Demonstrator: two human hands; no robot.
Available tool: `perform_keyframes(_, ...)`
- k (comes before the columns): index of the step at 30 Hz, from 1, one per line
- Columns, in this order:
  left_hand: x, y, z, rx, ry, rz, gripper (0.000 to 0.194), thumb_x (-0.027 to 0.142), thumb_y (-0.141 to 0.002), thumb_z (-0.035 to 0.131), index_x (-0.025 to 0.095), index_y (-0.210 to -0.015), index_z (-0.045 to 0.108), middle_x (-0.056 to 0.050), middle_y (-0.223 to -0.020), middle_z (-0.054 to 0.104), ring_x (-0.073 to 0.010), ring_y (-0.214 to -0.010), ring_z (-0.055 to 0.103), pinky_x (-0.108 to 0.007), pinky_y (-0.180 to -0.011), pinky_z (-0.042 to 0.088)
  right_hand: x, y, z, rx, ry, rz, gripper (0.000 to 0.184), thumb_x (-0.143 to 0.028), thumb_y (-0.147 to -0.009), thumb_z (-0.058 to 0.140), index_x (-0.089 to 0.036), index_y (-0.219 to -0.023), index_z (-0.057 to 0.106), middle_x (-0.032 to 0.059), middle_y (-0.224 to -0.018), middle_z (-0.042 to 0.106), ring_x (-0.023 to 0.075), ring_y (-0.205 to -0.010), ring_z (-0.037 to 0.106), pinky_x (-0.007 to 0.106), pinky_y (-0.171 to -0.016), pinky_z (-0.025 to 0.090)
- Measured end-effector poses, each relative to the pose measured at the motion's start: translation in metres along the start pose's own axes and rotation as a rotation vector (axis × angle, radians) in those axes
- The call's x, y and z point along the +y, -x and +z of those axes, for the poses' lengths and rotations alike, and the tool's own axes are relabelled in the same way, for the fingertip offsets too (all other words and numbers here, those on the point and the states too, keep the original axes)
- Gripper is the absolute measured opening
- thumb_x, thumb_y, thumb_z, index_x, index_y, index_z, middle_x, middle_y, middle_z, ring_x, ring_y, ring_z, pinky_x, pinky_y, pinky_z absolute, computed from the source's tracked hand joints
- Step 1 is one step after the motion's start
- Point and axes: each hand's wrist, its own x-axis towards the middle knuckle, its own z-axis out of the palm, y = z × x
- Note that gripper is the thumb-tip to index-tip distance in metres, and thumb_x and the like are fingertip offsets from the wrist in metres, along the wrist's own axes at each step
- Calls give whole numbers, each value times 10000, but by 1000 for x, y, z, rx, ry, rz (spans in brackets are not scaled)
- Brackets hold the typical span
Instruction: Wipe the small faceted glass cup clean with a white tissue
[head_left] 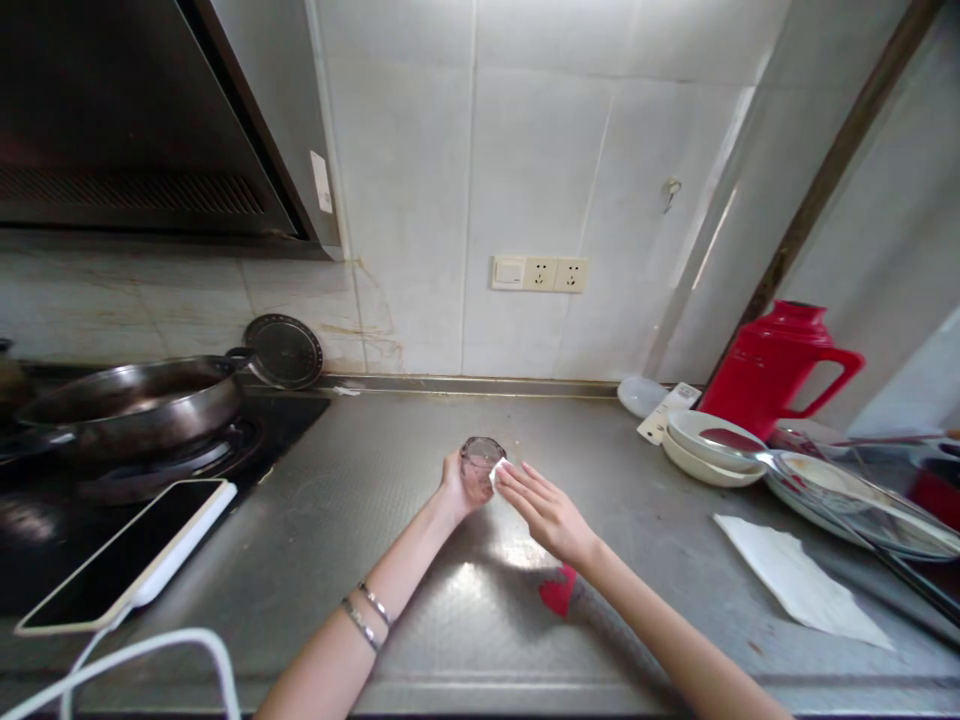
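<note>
My left hand [459, 487] is wrapped around a small clear glass [480, 460] held just above the steel counter [390, 470]. Two bracelets circle that wrist. My right hand [546, 510] reaches in from the right with its fingers stretched out, pressing a small white piece of paper or cloth [498, 470] against the glass's rim. A small red object [559, 590] lies on the counter under my right forearm.
A wok [135, 400] sits on the stove at left, with a tablet [127, 555] and white cable [150, 655] in front. At right stand a red jug [776, 365], stacked bowls [705, 445], plates [847, 495] and a white napkin [799, 580].
</note>
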Motion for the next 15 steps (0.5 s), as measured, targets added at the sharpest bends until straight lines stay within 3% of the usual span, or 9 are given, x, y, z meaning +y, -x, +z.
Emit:
perform_keyframes(6, 0, 4, 8, 23, 63, 55, 452, 435, -802, 386, 77, -920, 636, -111, -624, 648, -190, -475, 557, -262, -439, 380, -12, 7, 15, 175, -121, 228, 588, 31, -865, 269, -207, -1392, 377, 107, -1276, 581, 193, -1247, 481, 491, -1029, 434)
perform_keyframes(11, -2, 9, 13, 19, 51, 85, 454, 439, -818, 353, 90, -850, 642, -119, -630, 653, -197, -501, 582, -263, -461, 393, -30, -6, 30, 412, -278, 564, 441, -87, -913, 373, -257, -1298, 504, 63, -1224, 623, 219, -1150, 572, 462, -996, 467)
perform_keyframes(15, -4, 9, 14, -94, -18, 68, 474, 479, -812, 349, 107, -860, 639, -126, -657, 661, -227, -541, 611, -260, -440, 364, -31, -17, 28, 447, -345, 777, 336, -188, -920, 412, -222, -1190, 609, 63, -1119, 682, 232, -1031, 648, 400, -875, 545)
